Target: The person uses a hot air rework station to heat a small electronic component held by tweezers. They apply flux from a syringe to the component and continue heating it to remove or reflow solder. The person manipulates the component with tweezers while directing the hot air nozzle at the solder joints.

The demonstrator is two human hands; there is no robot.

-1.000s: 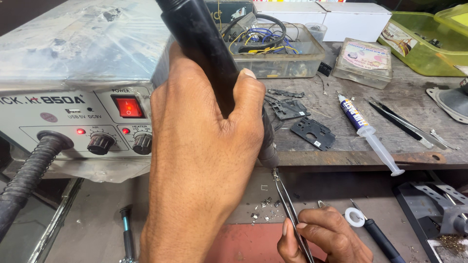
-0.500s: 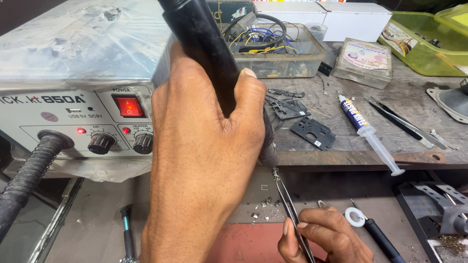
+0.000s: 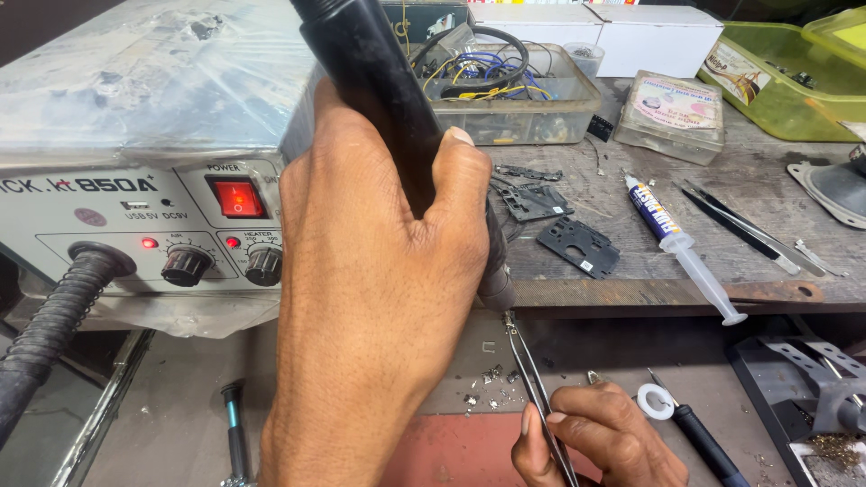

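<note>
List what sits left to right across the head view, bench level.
Corrugated black hose → two control knobs on the hot-air station → left hand gripping the black hot-air handle → tweezers held by the right hand → black perforated plate → syringe → second pair of tweezers.

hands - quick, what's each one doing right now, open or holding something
Left hand: closed around the black hot-air handpiece, nozzle pointing down.
Right hand: closed on thin metal tweezers, tips up near the nozzle.
</note>
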